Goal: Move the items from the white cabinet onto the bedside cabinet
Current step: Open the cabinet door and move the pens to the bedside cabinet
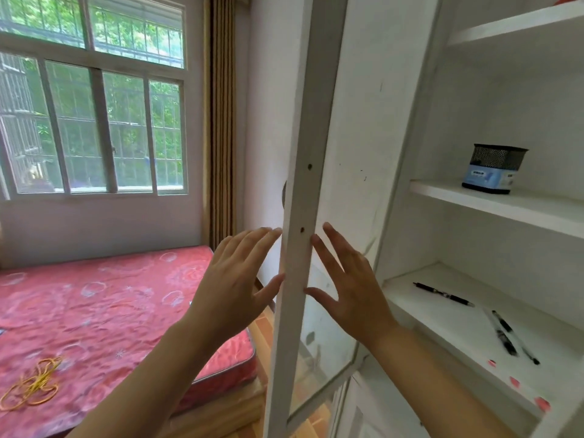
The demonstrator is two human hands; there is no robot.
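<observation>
left hand raised, fingers straight, right hand alongside, fingers spread

Single head-worn wide view, facing forward and slightly down, close to the open cabinet door at 12 o'clock.

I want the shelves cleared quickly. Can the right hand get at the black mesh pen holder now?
Probably yes: the white cabinet door stands open, and nothing lies between the right hand and the black mesh pen holder.
</observation>
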